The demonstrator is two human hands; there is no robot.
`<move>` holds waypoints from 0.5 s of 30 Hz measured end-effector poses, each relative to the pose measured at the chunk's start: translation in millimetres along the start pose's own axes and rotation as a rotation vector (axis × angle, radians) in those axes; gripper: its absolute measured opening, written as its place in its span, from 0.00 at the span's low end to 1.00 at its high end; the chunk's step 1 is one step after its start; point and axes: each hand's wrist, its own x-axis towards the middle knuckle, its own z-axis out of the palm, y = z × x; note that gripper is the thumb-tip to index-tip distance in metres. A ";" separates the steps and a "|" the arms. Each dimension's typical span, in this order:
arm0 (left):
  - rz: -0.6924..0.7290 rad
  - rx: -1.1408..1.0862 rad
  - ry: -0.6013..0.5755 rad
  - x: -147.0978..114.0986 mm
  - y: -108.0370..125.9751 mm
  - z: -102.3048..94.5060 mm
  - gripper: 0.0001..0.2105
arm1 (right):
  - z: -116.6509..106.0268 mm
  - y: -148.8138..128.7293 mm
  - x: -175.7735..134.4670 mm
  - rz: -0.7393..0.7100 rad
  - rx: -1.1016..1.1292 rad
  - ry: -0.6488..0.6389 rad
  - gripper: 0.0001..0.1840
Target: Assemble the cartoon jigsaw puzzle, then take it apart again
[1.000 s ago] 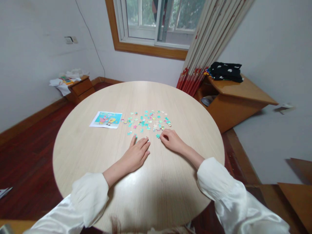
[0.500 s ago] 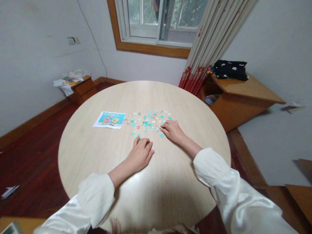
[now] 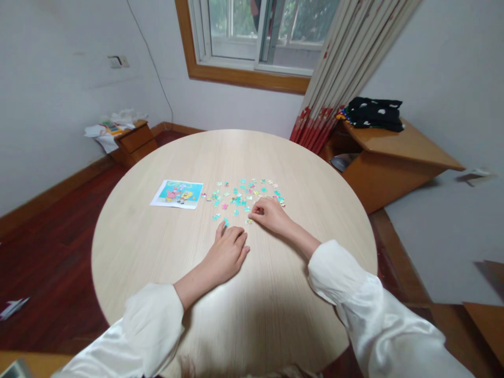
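Observation:
Several small jigsaw puzzle pieces (image 3: 238, 201), mostly turquoise with some pink, yellow and white, lie scattered in a loose patch on the round table. My right hand (image 3: 271, 215) is at the near right side of the patch, its thumb and forefinger pinched at a pale jigsaw puzzle piece (image 3: 249, 221) with some yellow on it. My left hand (image 3: 226, 253) rests palm down on the table, fingers spread and holding nothing. Close to its forefinger and thumb is a turquoise piece (image 3: 226, 222). Left of the pieces lies a printed cartoon picture (image 3: 177, 195) on white paper.
The pale round table (image 3: 157, 252) fills the middle. Behind it are a window (image 3: 252, 31) and a curtain (image 3: 334, 68). A wooden cabinet (image 3: 405, 147) with black folded cloth (image 3: 376, 113) stands right, and a small cabinet (image 3: 136, 142) with papers on it stands left.
My right hand has moved left and slightly toward me, and the pale piece at its fingertips has come along, nearer to my left hand. My left hand stays in place.

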 end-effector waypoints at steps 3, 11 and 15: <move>-0.003 0.002 -0.007 0.1 0.4 -1.4 0.11 | -4.2 5.0 7.0 0.077 -0.088 0.055 0.05; -0.005 0.003 -0.034 -0.1 1.2 -3.4 0.12 | -6.9 0.9 19.3 0.114 -0.353 -0.091 0.10; -0.010 0.006 -0.036 -0.1 0.7 -3.0 0.12 | -8.4 -4.1 20.7 0.121 -0.373 -0.117 0.10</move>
